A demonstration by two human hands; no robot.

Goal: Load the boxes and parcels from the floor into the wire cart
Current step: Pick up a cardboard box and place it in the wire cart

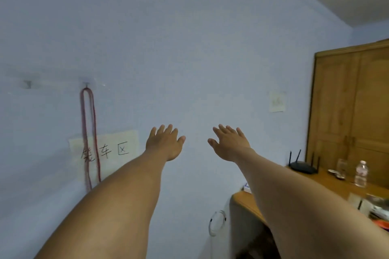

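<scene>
Bare skin on both forearms, extended forward and up toward a pale blue wall. Left hand: grip wide, fingers spread, palm turned away, nothing held. Right hand: grip likewise wide, fingers splayed, nothing held. The two hands are seen side by side, apart, neither touching anything.

No boxes, parcels or wire cart are caught in the view; where they lie cannot be told.

On the wall left of the hands, a paper sign with handwritten characters is stuck. A red cord is hung as a loop from a small hook and falls across the sign. A second hook is seen further left, bare. A small paper note is fixed to the wall right of the hands.

Lower right, a wooden table is seen beneath the right forearm. Carried on it: a black router with upright antennas, a clear glass, contents not discernible, and a clear plastic bottle, upright and capped, its fill level not readable. A small dish lies near the glass. Behind the table, a wooden wardrobe with closed doors is noted.
</scene>
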